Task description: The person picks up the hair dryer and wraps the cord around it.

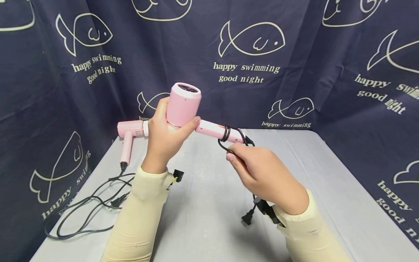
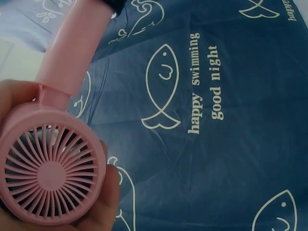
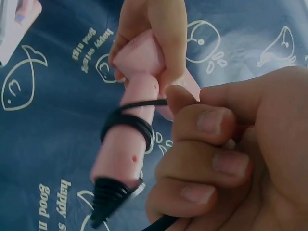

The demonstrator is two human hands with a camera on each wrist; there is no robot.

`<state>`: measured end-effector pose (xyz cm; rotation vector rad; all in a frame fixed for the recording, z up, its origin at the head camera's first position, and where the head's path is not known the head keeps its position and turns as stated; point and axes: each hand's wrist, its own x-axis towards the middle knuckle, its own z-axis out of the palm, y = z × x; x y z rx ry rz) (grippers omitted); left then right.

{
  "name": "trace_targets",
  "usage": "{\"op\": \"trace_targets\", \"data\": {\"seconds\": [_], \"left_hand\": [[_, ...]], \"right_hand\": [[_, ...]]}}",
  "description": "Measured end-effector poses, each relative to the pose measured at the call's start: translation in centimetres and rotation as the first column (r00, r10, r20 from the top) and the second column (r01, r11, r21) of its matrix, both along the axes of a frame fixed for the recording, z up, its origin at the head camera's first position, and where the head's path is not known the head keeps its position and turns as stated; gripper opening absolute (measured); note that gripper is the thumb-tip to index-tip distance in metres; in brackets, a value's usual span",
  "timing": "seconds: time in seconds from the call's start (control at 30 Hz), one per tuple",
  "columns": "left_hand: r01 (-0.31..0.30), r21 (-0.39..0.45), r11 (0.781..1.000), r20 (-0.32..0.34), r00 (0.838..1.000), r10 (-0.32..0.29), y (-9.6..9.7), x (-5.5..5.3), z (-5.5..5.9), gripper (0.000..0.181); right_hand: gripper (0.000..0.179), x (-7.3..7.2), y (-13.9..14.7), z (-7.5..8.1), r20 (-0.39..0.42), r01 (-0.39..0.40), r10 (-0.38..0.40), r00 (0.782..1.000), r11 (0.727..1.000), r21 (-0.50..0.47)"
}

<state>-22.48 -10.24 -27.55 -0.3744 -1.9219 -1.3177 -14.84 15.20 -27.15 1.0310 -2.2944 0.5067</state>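
Observation:
A pink hair dryer (image 1: 184, 105) is held up over the table, its round body gripped by my left hand (image 1: 167, 136). Its handle (image 1: 212, 130) points to the right, with a black cord (image 1: 225, 133) wound around it in several loops. In the left wrist view the dryer's slotted round grille (image 2: 51, 175) faces the camera. My right hand (image 1: 265, 173) pinches the cord just below the handle's end. The right wrist view shows the fingers (image 3: 207, 159) curled, with the cord (image 3: 154, 102) running from the handle into them. The cord's plug (image 1: 247, 217) dangles below my right hand.
A second pink hair dryer (image 1: 129, 128) is at the table's left, partly behind my left hand. Its loose black cord (image 1: 88, 198) spreads across the left side of the grey-white table (image 1: 209, 203). Dark blue curtains (image 1: 248, 91) with fish drawings surround the table.

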Motion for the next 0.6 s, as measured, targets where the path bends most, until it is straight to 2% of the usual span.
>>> {"op": "trace_targets", "data": {"seconds": [0.1, 0.17, 0.27, 0.43, 0.6], "left_hand": [[0.031, -0.03, 0.999, 0.007, 1.0, -0.031, 0.2, 0.0, -0.1, 0.059], [0.052, -0.051, 0.997, 0.005, 0.999, -0.052, 0.3, 0.0, -0.1, 0.058], [0.085, -0.079, 0.993, 0.006, 0.996, -0.085, 0.5, 0.0, -0.1, 0.057], [0.121, -0.101, 0.987, 0.017, 0.993, -0.12, 0.5, 0.2, -0.1, 0.057], [0.154, -0.117, 0.981, 0.047, 0.988, -0.149, 0.3, 0.6, 0.1, 0.059]], "right_hand": [[0.004, -0.1, 0.5, 0.3, -0.048, -0.015, 0.012, 0.999, 0.999, -0.044], [0.008, -0.2, 0.8, 0.5, -0.061, -0.035, 0.031, 0.998, 0.997, -0.072], [0.012, -0.6, 1.3, 0.8, -0.051, -0.056, 0.051, 0.997, 0.993, -0.104], [0.008, -1.4, 2.1, 1.0, -0.03, -0.069, 0.065, 0.997, 0.989, -0.133], [0.006, -2.2, 2.7, 0.9, -0.045, -0.075, 0.069, 0.997, 0.984, -0.164]]}}
